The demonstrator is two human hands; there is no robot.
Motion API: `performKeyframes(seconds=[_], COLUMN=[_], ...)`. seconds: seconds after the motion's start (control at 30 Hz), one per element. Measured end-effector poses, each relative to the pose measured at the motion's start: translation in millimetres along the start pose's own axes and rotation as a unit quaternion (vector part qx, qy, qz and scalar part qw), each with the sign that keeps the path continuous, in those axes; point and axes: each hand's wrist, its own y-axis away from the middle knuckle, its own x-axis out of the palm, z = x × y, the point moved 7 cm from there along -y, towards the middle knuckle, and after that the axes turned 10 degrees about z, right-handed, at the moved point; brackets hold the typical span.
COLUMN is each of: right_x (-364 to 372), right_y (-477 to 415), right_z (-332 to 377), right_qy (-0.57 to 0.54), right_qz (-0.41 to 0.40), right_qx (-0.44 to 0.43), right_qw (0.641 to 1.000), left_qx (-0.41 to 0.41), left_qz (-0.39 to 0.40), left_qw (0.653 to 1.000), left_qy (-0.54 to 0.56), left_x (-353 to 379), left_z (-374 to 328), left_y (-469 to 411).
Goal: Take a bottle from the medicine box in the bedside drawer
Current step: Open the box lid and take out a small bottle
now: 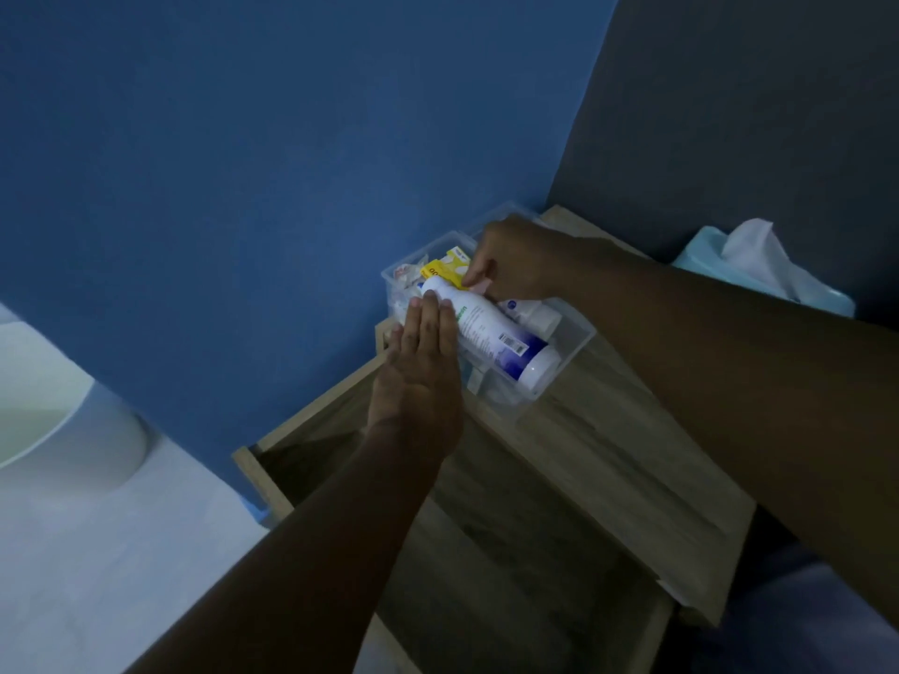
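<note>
- The clear plastic medicine box [574, 345] is set on top of the wooden bedside table [608, 459], above the open drawer [486, 552].
- The big white bottle with a blue band [496, 335] is lying in the box, not yet lifted out.
- The left hand [418, 377] is laid flat and open against the bottle.
- The right hand [511, 265] is curled at the box's far side; what is held there cannot be told.
- A small white bottle [532, 316] is half hidden; the dim light hides the labels.

A dim bedroom in a home. A wooden bedside cabinet [608, 430] stands in the far corner against a blue wall [243, 163], its drawer [272, 479] pulled open toward the near side. A tissue box [759, 270] sits at the far right, and pale bedding [73, 527] lies at the near left.
</note>
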Motion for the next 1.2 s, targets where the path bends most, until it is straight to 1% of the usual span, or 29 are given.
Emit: performKeyframes(seconds=[0.07,0.17,0.27,0.4,0.47,0.57,0.6,0.67,0.7,0.73,0.77,0.8,0.83,0.87,0.9,0.93,0.97,1.03,1.1,1.2], right_x=[2.4,2.7,2.5,1.0,-3.2,-11.0,-13.7,-17.5,-20.4,-24.2,-28.1,-32.3,-36.7,-41.6,-46.6,-51.8,-56.8,-66.6,-76.2,-86.5], right_y=[-2.4,-1.1,8.9,32.3,45.6,70.9,80.5,99.5,109.0,118.8,128.2,137.4,146.5,155.3,164.3,173.4,182.7,201.4,220.0,244.0], right_z=[-5.2,-7.8,-8.5,-16.4,-13.0,-12.7,-12.5,-8.6,-4.8,-0.2,4.8,10.9,18.7,27.8,36.9,44.7,51.2,60.6,66.4,74.7], right_qy=[-0.012,-0.032,-0.059,-0.126,-0.134,-0.165,-0.176,-0.184,-0.186,-0.189,-0.193,-0.198,-0.199,-0.192,-0.181,-0.168,-0.158,-0.151,-0.146,-0.144], right_qz=[-0.005,-0.036,-0.086,-0.166,-0.194,-0.226,-0.235,-0.241,-0.243,-0.245,-0.245,-0.241,-0.235,-0.228,-0.223,-0.221,-0.219,-0.216,-0.225,-0.242], right_qx=[0.006,0.002,-0.013,0.027,0.029,0.057,0.067,0.072,0.068,0.061,0.053,0.043,0.031,0.017,0.002,-0.011,-0.020,-0.028,-0.030,-0.035], right_qw=[1.000,0.999,0.994,0.978,0.971,0.958,0.954,0.950,0.950,0.949,0.949,0.949,0.951,0.954,0.958,0.961,0.963,0.964,0.963,0.959], left_qx=[0.001,0.004,0.005,0.002,-0.002,-0.013,-0.012,-0.004,-0.008,-0.023,-0.056,-0.096,-0.125,-0.131,-0.117,-0.092,-0.065,-0.019,0.000,0.007], left_qz=[0.002,0.000,0.005,0.021,0.040,0.085,0.089,0.061,0.032,-0.006,-0.037,-0.053,-0.049,-0.028,-0.005,0.013,0.027,0.040,0.041,0.047], left_qw=[1.000,1.000,1.000,1.000,0.999,0.994,0.992,0.984,0.972,0.951,0.921,0.877,0.813,0.735,0.663,0.611,0.577,0.533,0.506,0.466], left_qy=[-0.001,-0.007,0.001,0.010,0.015,0.065,0.088,0.165,0.231,0.307,0.385,0.468,0.566,0.664,0.739,0.786,0.814,0.845,0.862,0.884], left_x=[-1.5,-3.5,-3.3,-4.4,-6.5,-16.0,-21.7,-36.9,-46.3,-55.7,-63.0,-67.4,-68.6,-68.3,-70.3,-75.0,-80.8,-92.9,-104.1,-116.1], left_z=[-1.0,-0.5,0.1,1.5,1.4,1.0,-0.4,-6.2,-8.3,-9.5,-9.7,-10.5,-14.9,-24.6,-37.1,-49.0,-59.4,-76.5,-89.1,-106.6], left_y=[1.4,2.5,3.2,4.9,5.6,4.5,4.4,8.6,12.4,17.7,23.2,29.0,34.4,37.7,40.9,44.5,49.2,60.3,72.5,88.8])
